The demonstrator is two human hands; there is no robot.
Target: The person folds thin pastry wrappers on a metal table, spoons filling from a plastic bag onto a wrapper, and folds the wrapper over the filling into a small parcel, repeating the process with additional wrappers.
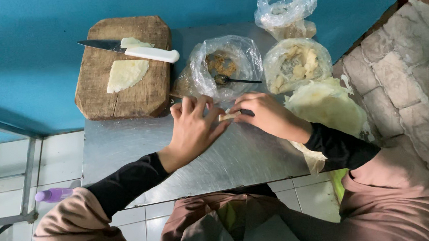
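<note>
Steel counter carries one wooden board with two pale wrapper pieces and one white-handled knife. Three clear plastic bags sit behind my hands: one holds brown filling and a spoon, one pale chunks, one nearly empty. My left hand and right hand both pinch one small pale roll, each grip closed on it, at the counter's middle.

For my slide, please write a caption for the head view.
Both hands, left and right, press a small pale roll on a metal table.
</note>
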